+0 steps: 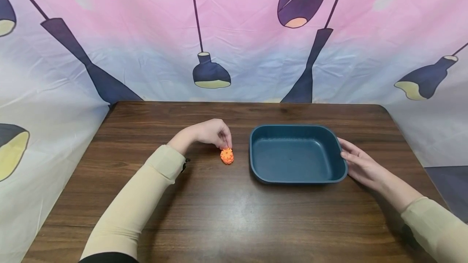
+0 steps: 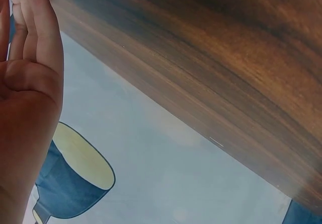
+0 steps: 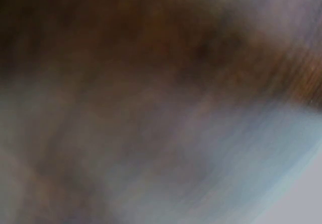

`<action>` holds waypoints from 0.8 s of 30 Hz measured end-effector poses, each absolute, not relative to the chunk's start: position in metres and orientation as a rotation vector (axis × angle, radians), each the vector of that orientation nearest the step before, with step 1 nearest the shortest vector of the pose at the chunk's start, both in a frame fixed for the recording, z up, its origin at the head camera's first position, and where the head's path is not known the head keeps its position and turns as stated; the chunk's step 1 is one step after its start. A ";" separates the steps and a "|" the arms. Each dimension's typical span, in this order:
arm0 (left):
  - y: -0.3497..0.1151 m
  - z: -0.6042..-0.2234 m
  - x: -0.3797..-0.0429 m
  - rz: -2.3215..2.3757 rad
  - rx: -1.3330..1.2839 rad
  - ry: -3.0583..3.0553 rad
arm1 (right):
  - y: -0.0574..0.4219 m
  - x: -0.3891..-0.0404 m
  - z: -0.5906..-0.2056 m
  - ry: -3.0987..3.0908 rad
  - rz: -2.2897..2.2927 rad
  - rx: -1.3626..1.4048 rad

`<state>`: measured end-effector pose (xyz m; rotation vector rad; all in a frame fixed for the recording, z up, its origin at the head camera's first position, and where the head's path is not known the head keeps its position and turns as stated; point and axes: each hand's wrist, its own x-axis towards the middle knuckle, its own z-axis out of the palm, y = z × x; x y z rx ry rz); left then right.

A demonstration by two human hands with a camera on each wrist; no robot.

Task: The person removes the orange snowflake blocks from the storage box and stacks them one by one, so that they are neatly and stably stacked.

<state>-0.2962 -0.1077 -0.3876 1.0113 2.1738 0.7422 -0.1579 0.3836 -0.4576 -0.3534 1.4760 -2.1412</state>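
In the head view my left hand [image 1: 213, 133] reaches in over the middle of the table, its thumb and fingertips pinching the top of a small bundle of orange notched building discs [image 1: 227, 156]. The left wrist view shows the palm side of this left hand [image 2: 32, 58], with only a sliver of orange at the upper corner. To the right stands a dark teal rectangular basin [image 1: 297, 182] with rounded corners and nothing inside. My right hand [image 1: 362, 165] rests against the basin's right side, fingers extended along its outer wall and thumb at the rim. The right wrist view is blurred.
Both arms reach across a dark wood-grain table [image 1: 234, 222]. Behind its back edge hangs a pastel cloth [image 1: 153, 52] printed with dark lamps. A gap of bare tabletop separates the orange discs from the basin's left wall.
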 end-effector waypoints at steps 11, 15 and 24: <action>-0.108 -0.389 -0.294 0.754 1.012 2.170 | 0.383 -0.158 -0.457 1.466 -2.150 -0.357; -0.108 -0.390 -0.294 0.754 1.018 2.168 | 0.383 -0.158 -0.457 1.476 -2.147 -0.359; -0.110 -0.388 -0.293 0.784 0.992 2.155 | 0.383 -0.158 -0.456 1.437 -2.157 -0.362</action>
